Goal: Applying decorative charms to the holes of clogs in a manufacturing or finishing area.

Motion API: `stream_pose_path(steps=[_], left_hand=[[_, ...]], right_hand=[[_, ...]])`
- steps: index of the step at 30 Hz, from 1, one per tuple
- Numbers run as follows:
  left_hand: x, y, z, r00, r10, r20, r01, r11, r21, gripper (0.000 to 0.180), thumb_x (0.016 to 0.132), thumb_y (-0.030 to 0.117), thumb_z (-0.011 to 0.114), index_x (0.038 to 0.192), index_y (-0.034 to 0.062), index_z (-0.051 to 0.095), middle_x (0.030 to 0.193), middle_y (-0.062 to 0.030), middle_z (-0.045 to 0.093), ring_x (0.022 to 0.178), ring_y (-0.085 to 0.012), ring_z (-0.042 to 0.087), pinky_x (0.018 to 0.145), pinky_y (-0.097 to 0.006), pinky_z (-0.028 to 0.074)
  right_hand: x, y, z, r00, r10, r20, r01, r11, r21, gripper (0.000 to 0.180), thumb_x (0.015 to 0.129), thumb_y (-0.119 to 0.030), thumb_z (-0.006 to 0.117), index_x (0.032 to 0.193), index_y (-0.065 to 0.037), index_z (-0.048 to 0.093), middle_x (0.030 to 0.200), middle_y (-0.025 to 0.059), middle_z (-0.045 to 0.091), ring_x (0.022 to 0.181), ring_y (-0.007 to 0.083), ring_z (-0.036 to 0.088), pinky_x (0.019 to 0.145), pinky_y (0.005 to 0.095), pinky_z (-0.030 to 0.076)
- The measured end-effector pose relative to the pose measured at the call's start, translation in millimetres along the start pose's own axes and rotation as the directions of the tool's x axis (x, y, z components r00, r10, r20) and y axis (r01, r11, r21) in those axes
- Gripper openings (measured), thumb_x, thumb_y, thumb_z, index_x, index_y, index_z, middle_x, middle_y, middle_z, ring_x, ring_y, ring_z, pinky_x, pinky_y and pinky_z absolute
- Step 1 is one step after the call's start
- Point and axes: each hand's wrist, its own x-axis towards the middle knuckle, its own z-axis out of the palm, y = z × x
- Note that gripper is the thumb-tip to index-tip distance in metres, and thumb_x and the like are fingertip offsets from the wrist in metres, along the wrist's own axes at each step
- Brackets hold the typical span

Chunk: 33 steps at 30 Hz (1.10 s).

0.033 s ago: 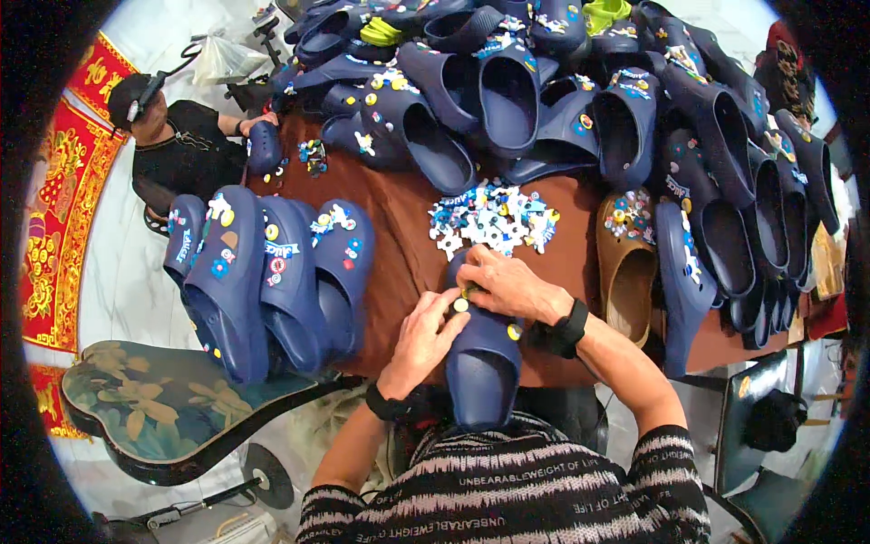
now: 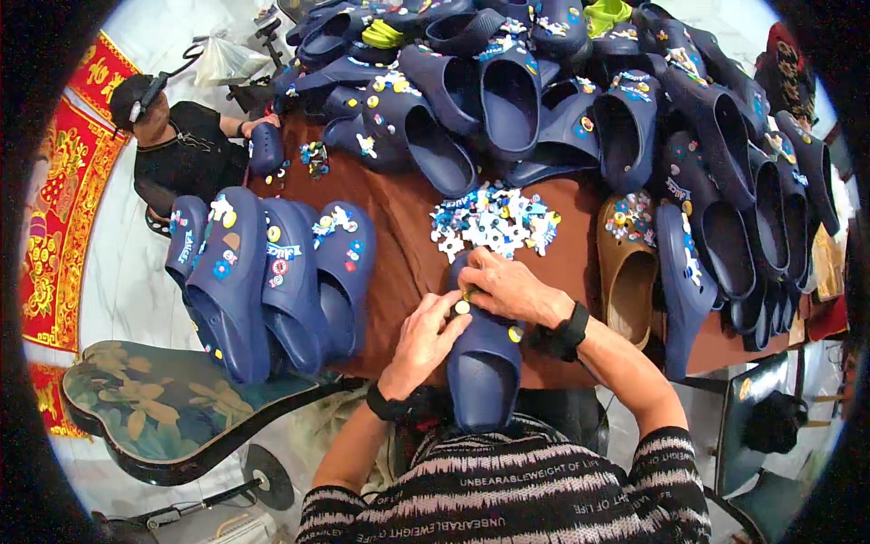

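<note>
Clog (image 2: 485,363), navy foam, lying at the near edge of the brown table (image 2: 399,245), between both hands. Long axis runs straight away from the wearer; toe points toward the pile of small charms (image 2: 494,222), heel hangs toward the person's lap. Judged light, soft and springy, not fragile, with a matte surface unlikely to slip; best held by the sides of the upper or the heel rim.

Left to right:
- Co-worker in black, far left, one hand on a single clog (image 2: 265,148).
- Row of decorated navy clogs (image 2: 272,281), side by side.
- Left hand (image 2: 421,340), fingers curled, fingertips pressing on the upper beside a round charm (image 2: 462,306).
- Right hand (image 2: 507,286), fingers bent, pinching at something small at the toe; what exactly cannot be told.
- Tan clog (image 2: 630,272).
- Heaped navy clogs (image 2: 716,199), far side and right.
</note>
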Motion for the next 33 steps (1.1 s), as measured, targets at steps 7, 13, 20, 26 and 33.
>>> stream_pose_path(steps=[7, 13, 20, 26, 33], left_hand=[[7, 2, 4, 0.997, 0.067, -0.035, -0.061, 0.985, 0.161, 0.025, 0.094, 0.015, 0.064, 0.116, 0.0035, 0.063, 0.086, -0.0134, 0.058, 0.072, -0.0281, 0.061, 0.069, -0.04, 0.051], [9, -11, 11, 0.98, 0.168, -0.103, -0.151, 0.976, 0.157, 0.022, 0.097, 0.007, 0.051, 0.116, -0.0007, 0.059, 0.095, -0.0206, 0.062, 0.082, -0.0393, 0.063, 0.075, -0.044, 0.052], [-1, -14, 3, 0.999, -0.001, -0.044, -0.003, 0.996, -0.085, 0.028, 0.098, 0.004, 0.046, 0.119, 0.0006, 0.063, 0.09, -0.0141, 0.061, 0.08, -0.0282, 0.064, 0.075, -0.038, 0.053], [-3, -4, 9, 0.994, -0.031, -0.108, 0.012, 0.985, -0.172, 0.022, 0.098, 0.012, 0.059, 0.116, 0.0011, 0.065, 0.098, -0.0118, 0.061, 0.074, -0.0189, 0.062, 0.07, -0.033, 0.052], [-1, 0, 13, 0.994, -0.077, -0.074, 0.071, 0.994, -0.081, 0.024, 0.095, 0.017, 0.066, 0.112, 0.0011, 0.061, 0.099, -0.0138, 0.06, 0.083, -0.0264, 0.063, 0.075, -0.037, 0.051]], right_hand=[[-7, -3, 12, 0.992, -0.014, -0.127, 0.011, 1.0, -0.024, 0.018, 0.084, -0.012, 0.07, 0.1, -0.01, 0.064, 0.103, 0.0102, 0.056, 0.1, 0.0334, 0.058, 0.08, 0.0439, 0.054], [-4, -5, 17, 0.982, -0.073, -0.173, 0.073, 0.997, -0.008, 0.013, 0.085, -0.01, 0.067, 0.096, -0.008, 0.06, 0.097, 0.0121, 0.056, 0.094, 0.0337, 0.058, 0.078, 0.0445, 0.051], [-4, -7, 11, 0.994, -0.03, -0.107, 0.03, 1.0, 0.0, 0.016, 0.086, -0.004, 0.063, 0.101, -0.004, 0.06, 0.096, 0.0147, 0.056, 0.095, 0.0364, 0.059, 0.08, 0.0446, 0.05], [-9, -9, 24, 0.98, -0.057, -0.189, 0.058, 0.998, 0.002, 0.021, 0.084, -0.004, 0.062, 0.104, -0.005, 0.064, 0.094, 0.0164, 0.057, 0.091, 0.0364, 0.057, 0.079, 0.0456, 0.048], [-11, -5, 34, 0.958, -0.061, -0.281, 0.1, 0.987, 0.126, 0.006, 0.083, -0.003, 0.063, 0.087, -0.005, 0.06, 0.089, 0.0148, 0.054, 0.087, 0.0356, 0.055, 0.076, 0.0442, 0.045]])
